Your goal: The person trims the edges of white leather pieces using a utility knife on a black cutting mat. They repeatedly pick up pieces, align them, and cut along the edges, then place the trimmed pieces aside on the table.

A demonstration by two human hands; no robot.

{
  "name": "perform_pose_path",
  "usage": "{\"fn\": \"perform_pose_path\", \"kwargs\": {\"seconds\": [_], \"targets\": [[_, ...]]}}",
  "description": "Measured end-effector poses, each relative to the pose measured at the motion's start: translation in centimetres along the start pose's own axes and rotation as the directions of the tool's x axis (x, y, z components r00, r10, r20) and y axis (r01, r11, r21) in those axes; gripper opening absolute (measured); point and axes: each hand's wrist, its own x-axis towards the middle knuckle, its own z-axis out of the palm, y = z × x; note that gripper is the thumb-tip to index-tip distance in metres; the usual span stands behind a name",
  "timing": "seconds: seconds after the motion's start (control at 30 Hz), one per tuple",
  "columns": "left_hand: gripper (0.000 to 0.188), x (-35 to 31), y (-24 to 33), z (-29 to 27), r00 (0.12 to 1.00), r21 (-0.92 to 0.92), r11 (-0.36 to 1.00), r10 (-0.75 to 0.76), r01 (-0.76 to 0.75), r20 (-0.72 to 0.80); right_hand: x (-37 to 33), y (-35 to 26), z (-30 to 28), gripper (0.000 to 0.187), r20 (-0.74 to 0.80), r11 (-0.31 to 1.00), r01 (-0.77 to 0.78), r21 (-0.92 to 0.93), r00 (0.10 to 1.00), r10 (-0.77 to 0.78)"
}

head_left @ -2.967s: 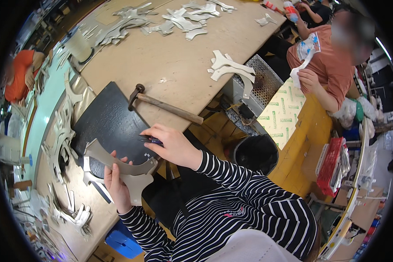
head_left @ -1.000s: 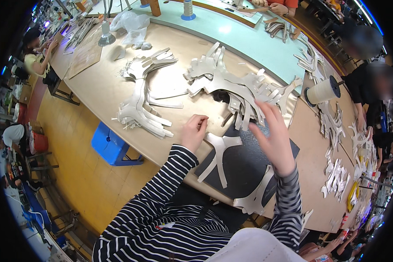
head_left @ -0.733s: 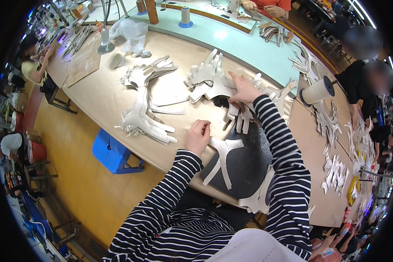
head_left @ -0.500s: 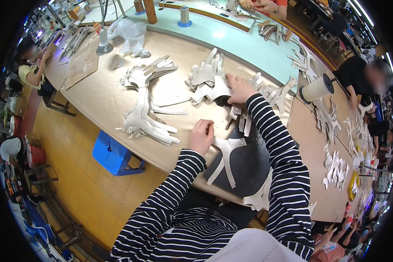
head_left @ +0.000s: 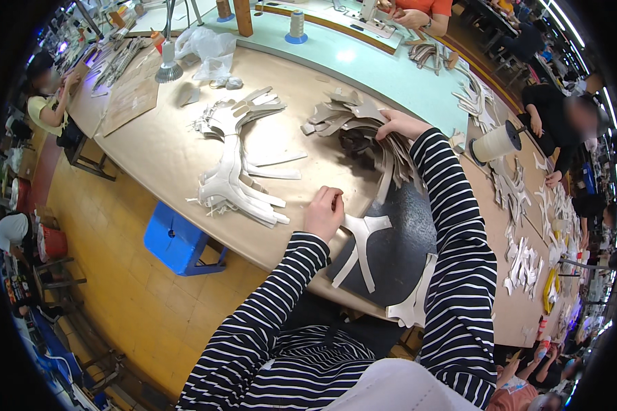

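While your outstretched right hand is gripping the pale stack, your left hand is sitting curled, its hold impossible to tell.

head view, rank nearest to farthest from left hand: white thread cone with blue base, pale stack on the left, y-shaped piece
1. Y-shaped piece: just right of the left hand, over the black mat
2. Pale stack: left of the hand
3. White thread cone: far across, on the green surface
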Motion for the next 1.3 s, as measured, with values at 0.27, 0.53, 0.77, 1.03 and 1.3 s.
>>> {"fn": "perform_pose_path", "kwargs": {"seconds": [0.27,0.53,0.77,1.03,1.3], "targets": [[0.059,4.0,2.4,1.5,0.976,0.544,0.818,0.094,-0.187,0.195,0.8,1.6,3.1,0.075,-0.274,0.865,-0.041,-0.501,0.955,-0.113],[0.021,4.6,0.7,3.3,0.971,0.568,0.789,0.213,-0.235,0.106,0.3,1.9,6.7,0.072,-0.333,0.828,-0.131,-0.545,0.94,-0.071],[0.021,4.9,0.6,3.0,0.997,0.513,0.854,0.068,-0.081,0.044,0.6,2.1,6.7,0.062,-0.491,0.863,-0.17,-0.476,0.865,-0.1],[0.023,5.3,-0.3,3.2,0.998,0.432,0.9,0.068,-0.057,-0.011,-1.1,0.9,0.9,0.066,-0.513,0.983,0.181,0.032,0.847,-0.139],[0.022,5.3,-0.9,3.1,0.996,0.332,0.94,0.091,-0.082,-0.014,-9.4,-2.8,-2.2,0.064,-0.533,0.949,0.306,0.077,0.817,-0.22]]}}
